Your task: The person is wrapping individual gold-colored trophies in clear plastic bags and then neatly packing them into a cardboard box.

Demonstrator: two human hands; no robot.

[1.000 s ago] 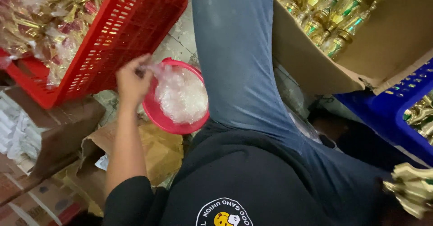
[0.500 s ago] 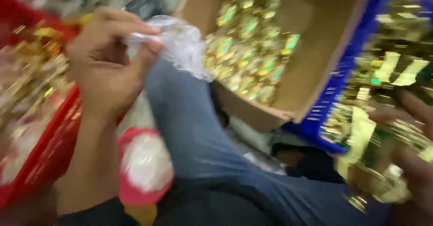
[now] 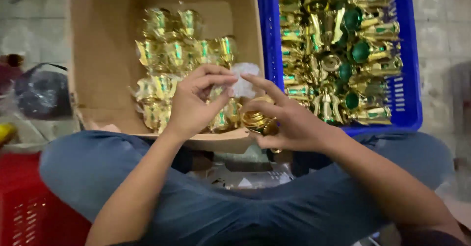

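Note:
My left hand and my right hand meet over my lap, in front of a cardboard box. The left hand pinches a clear plastic bag between thumb and fingers. My right index finger touches the same bag, while the rest of that hand grips a gold trophy cup. Both hands hover just above the box's near edge.
The cardboard box holds several wrapped gold-and-green cups. Right of it, a blue crate is full of unwrapped gold-and-green cups. A red crate sits at lower left, a dark bag at left. My jeans-clad legs are crossed below.
The view swung from the red bowl of bags to the box and blue crate. My left hand brought the clear bag over to the gold cup in my right hand.

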